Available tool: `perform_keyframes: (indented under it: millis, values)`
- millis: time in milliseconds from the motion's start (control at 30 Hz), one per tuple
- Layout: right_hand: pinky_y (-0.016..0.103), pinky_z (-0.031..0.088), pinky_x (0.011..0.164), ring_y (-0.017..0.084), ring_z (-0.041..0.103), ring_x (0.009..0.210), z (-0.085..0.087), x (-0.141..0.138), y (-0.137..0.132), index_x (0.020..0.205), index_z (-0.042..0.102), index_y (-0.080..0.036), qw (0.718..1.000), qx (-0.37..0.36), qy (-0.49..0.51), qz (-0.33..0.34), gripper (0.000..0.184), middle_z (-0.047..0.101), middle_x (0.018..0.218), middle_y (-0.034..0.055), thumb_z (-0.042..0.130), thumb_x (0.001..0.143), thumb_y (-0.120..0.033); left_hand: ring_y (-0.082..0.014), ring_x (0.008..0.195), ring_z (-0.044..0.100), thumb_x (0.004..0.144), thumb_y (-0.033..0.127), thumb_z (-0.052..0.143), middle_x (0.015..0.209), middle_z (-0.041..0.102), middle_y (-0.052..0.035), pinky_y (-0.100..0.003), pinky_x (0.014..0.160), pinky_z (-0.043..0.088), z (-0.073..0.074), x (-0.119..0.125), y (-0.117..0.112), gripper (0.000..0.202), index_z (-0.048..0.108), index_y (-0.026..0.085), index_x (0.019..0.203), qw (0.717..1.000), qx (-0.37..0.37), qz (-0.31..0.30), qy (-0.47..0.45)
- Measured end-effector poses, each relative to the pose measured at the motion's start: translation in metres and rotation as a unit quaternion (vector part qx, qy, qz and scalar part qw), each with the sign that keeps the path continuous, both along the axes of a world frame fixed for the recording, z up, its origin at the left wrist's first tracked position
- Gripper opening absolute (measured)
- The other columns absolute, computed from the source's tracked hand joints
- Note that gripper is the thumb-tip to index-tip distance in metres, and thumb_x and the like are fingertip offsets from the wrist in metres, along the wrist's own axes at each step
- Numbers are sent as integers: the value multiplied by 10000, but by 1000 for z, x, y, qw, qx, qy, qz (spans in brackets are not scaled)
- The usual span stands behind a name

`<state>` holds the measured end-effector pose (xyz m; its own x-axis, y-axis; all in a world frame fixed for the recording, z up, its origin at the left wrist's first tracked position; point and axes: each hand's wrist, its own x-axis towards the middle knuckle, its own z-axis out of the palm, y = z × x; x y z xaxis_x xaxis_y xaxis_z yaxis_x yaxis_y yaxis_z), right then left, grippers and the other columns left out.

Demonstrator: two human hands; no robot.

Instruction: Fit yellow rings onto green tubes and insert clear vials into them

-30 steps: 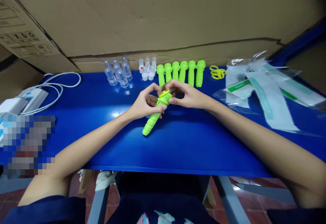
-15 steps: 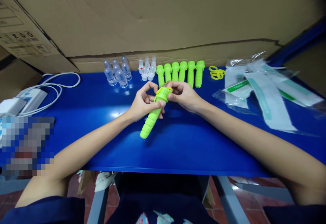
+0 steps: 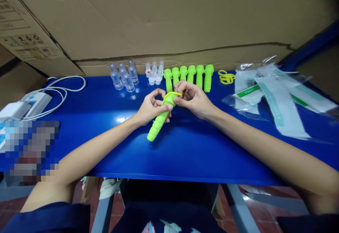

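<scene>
My left hand (image 3: 149, 109) is closed around a lime-green ribbed tube (image 3: 156, 125), which tilts with its narrow end toward me above the table. The tube's threaded mouth points up and away. A yellow ring (image 3: 173, 93) lies over that mouth, drawn out past its right side. My right hand (image 3: 194, 100) pinches the ring's right end between thumb and fingers. Behind my hands stands a row of several green capped tubes (image 3: 208, 79). Several loose yellow rings (image 3: 227, 78) lie to the right of that row.
Several clear plastic bottles (image 3: 129, 82) and smaller clear pieces with white bases (image 3: 152, 77) stand at the back. Plastic-wrapped packets (image 3: 275, 102) lie at right. A white power strip (image 3: 39, 103) and cable (image 3: 63, 91) are at left. A cardboard wall (image 3: 159, 17) closes off the back.
My right hand has drawn the yellow ring a little farther right, so it now looks longer and flatter over the tube's mouth. My left hand keeps its hold on the tube.
</scene>
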<state>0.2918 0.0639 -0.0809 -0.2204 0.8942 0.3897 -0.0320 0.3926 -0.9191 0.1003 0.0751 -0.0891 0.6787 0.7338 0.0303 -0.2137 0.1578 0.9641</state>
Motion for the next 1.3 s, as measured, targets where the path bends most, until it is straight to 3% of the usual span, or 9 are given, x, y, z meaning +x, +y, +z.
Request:
perform_keyframes:
  millis: [300, 633, 767, 1000, 1067, 1300]
  values:
    - [337, 406, 720, 178, 465, 785, 10, 10, -9, 677, 543, -209, 978, 145, -145, -47, 554, 516, 799, 32, 820, 815, -668, -181, 446, 716, 695, 379, 946, 617, 754, 57, -234, 447, 609, 1, -2, 0, 697, 326, 257, 990, 999, 20, -24, -3]
    - [370, 447, 677, 192, 524, 706, -2, -4, -19, 660, 587, -234, 964, 173, -102, -177, 546, 593, 706, 40, 743, 856, -719, -166, 433, 702, 730, 445, 921, 595, 740, 70, -230, 438, 602, 13, -2, -3, 667, 339, 254, 994, 999, 45, 9, -9]
    - [381, 471, 692, 199, 559, 714, 0, -9, -29, 694, 635, -240, 946, 222, -97, -215, 457, 632, 723, 45, 755, 896, -631, -167, 434, 706, 728, 430, 923, 614, 749, 70, -221, 438, 598, 15, -3, -3, 675, 330, 258, 1000, 999, 49, -12, -12]
    - [352, 469, 677, 174, 564, 711, 0, -9, -23, 712, 631, -223, 923, 294, -116, -221, 428, 619, 727, 27, 741, 935, -571, -173, 442, 710, 698, 420, 943, 609, 752, 61, -229, 449, 605, 7, -1, 2, 707, 326, 256, 1003, 999, 28, -32, -18]
    - [336, 456, 669, 162, 556, 715, -1, -9, -15, 712, 622, -215, 929, 285, -109, -208, 456, 607, 730, 22, 732, 938, -594, -172, 432, 700, 686, 438, 942, 596, 745, 63, -226, 434, 591, 6, 0, 6, 709, 331, 256, 997, 999, 25, -11, -16]
    - [300, 443, 649, 142, 541, 728, -11, -11, 7, 761, 666, -206, 974, 142, -35, -173, 529, 605, 788, 29, 767, 844, -719, -162, 436, 692, 671, 467, 893, 572, 727, 65, -220, 443, 573, 14, 3, 13, 666, 359, 251, 1004, 996, 41, 84, -10]
